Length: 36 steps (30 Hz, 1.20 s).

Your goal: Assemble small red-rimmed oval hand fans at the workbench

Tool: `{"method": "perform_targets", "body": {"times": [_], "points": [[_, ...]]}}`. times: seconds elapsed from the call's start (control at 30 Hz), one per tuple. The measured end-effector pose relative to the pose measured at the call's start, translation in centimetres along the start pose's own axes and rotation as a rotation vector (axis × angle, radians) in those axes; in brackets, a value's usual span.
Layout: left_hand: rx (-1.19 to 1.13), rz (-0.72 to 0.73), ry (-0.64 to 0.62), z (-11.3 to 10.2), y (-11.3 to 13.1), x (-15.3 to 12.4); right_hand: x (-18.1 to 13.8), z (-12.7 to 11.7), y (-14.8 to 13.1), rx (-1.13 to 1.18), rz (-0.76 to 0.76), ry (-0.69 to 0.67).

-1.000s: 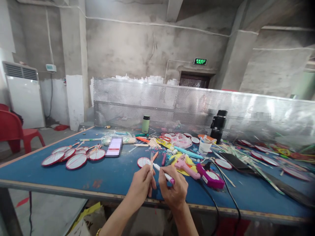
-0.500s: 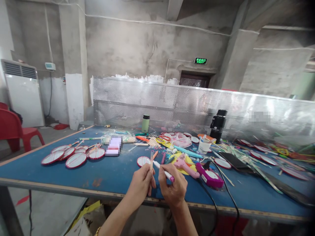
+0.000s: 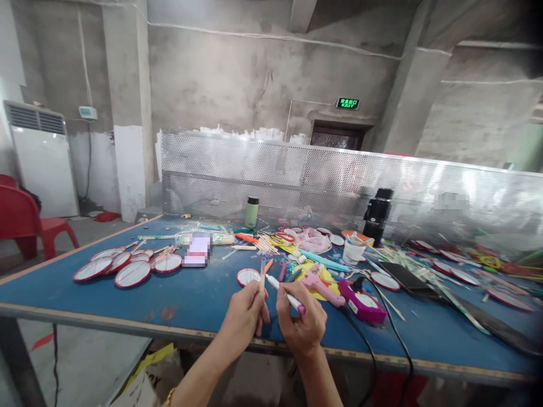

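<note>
My left hand (image 3: 246, 308) is closed around a flat wooden stick (image 3: 262, 276), which stands upright out of the fingers. In my right hand (image 3: 302, 321) a white marker pen (image 3: 288, 295) with a purple end is gripped like for writing. Its tip points at the stick and appears slightly apart from it. Just behind my left hand lies a round white disc with a red rim (image 3: 248, 276), partly covered by the hand. Beyond my right hand is a pink glue gun (image 3: 319, 282) on a yellow piece.
Several red-rimmed discs (image 3: 132, 273) lie at the left beside a phone (image 3: 197, 250). A green bottle (image 3: 251, 212), a black flask (image 3: 377, 217) and a white cup (image 3: 353, 250) stand farther back. A purple box (image 3: 362, 302) and black cables (image 3: 396, 333) are on the right.
My right hand with the marker has moved slightly right and down, away from the stick. My left hand keeps its hold on the stick. The view has shifted a little.
</note>
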<state>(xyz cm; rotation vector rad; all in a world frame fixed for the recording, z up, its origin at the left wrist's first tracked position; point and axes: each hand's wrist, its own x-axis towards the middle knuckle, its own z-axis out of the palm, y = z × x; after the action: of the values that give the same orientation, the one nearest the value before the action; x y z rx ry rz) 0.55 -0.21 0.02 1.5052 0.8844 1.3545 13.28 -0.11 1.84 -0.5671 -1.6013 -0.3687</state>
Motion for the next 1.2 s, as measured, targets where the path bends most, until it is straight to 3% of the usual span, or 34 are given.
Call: {"method": "perform_targets", "body": {"times": [1.2], "points": [[0.021, 0.019, 0.004, -0.05, -0.25, 0.03, -0.03, 0.29, 0.28, 0.015, 0.017, -0.02]]}}
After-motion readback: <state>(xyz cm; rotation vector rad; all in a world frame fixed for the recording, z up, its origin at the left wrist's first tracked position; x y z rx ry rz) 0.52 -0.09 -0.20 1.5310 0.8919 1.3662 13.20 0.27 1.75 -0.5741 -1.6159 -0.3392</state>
